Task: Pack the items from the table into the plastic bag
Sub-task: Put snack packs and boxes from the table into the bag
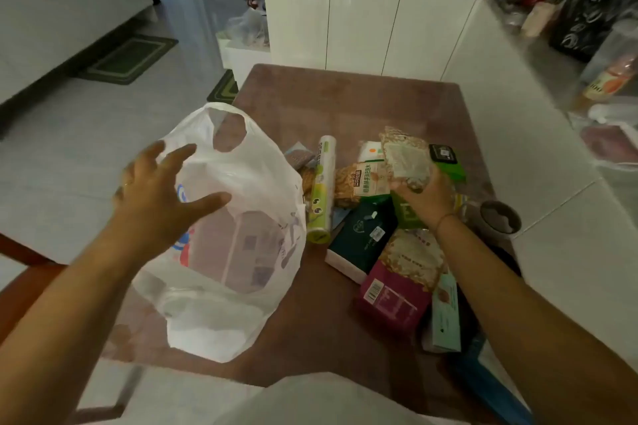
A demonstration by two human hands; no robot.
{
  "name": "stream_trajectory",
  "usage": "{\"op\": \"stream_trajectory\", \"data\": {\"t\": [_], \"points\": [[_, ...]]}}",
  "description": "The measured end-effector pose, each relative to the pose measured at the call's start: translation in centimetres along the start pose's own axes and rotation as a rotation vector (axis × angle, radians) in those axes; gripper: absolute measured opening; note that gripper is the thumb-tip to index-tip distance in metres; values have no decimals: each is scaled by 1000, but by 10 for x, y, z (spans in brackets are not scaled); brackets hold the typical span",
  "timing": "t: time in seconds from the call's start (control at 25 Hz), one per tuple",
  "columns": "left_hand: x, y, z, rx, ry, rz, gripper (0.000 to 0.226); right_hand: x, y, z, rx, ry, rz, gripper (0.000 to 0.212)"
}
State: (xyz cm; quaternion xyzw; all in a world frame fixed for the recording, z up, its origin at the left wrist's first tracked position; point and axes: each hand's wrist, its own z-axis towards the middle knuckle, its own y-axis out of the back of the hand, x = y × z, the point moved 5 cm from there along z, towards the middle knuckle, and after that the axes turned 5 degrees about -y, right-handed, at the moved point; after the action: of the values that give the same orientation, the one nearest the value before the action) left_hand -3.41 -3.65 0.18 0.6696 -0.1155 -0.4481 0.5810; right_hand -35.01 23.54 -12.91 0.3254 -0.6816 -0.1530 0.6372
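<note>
A white plastic bag (238, 252) stands open on the brown table (345, 106), with some boxes showing through its wall. My left hand (162, 196) is spread open against the bag's near side, fingers apart. My right hand (424, 196) is shut on a clear packet of grain cakes (404, 158), lifted above the pile. Under it lie a noodle packet (359, 182), a green roll of wrap (322, 189), a dark green pack (362, 238), a maroon box (390, 300) and a second grain packet (414, 258).
A dark cup (500, 217) stands at the table's right edge. White cabinets (366, 27) rise beyond the table, and a white counter (538, 134) with bottles and bags runs along the right. Tiled floor with green mats (127, 58) lies to the left.
</note>
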Motion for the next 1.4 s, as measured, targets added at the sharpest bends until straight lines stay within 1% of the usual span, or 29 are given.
{"op": "stream_trajectory", "data": {"t": [0.08,0.16,0.2,0.24,0.36,0.44,0.52,0.56,0.6,0.72,0.8,0.88,0.92,0.96,1.0,1.04,1.08,1.12,1.16,1.24,1.32,1.36,1.4], "points": [[15,5,0,-52,63,106,87,-18,3,13,25,-143,-83,95],[33,6,-2,-77,123,111,84,-42,0,27,67,-299,-24,102],[38,5,-2,-76,144,107,83,-49,-1,34,66,-330,1,102],[41,3,-2,-71,161,115,82,-52,-2,34,49,-344,-4,100],[49,0,-1,-38,211,89,80,-50,-5,45,5,-280,-54,97],[54,-2,0,-7,241,60,79,-49,-9,50,22,-259,-48,103],[58,-6,0,20,260,44,76,-50,-10,56,29,-311,0,110],[59,-8,0,34,265,45,75,-50,-10,59,35,-346,35,107],[60,-9,0,38,269,50,75,-52,-10,62,46,-361,66,99],[67,-7,0,-4,299,97,74,-44,-5,54,97,-394,229,66],[72,-8,0,12,318,77,74,-23,1,38,117,-368,339,51],[76,-11,0,57,302,44,73,22,8,15,86,-236,434,40],[77,-12,-1,72,286,27,71,53,12,-2,78,-147,525,33],[78,-13,-1,79,273,13,69,86,13,-22,106,-52,635,26],[79,-14,-1,79,263,5,68,119,11,-45,170,49,740,21],[81,-14,-1,75,255,-1,68,150,5,-71,256,148,792,18],[81,-15,-1,68,246,-10,69,174,-6,-98,337,232,772,15],[82,-15,-1,61,237,-24,71,190,-21,-122,390,305,659,10],[83,-15,-1,52,227,-41,73,199,-42,-143,409,378,482,11],[86,-13,-5,33,217,-83,75,199,-88,-174,431,468,105,26],[89,-13,-10,12,212,-124,75,180,-133,-181,512,411,-182,25],[90,-13,-13,8,211,-136,75,168,-153,-177,570,341,-266,22],[90,-14,-16,8,210,-147,75,156,-170,-173,632,250,-301,20]]}}
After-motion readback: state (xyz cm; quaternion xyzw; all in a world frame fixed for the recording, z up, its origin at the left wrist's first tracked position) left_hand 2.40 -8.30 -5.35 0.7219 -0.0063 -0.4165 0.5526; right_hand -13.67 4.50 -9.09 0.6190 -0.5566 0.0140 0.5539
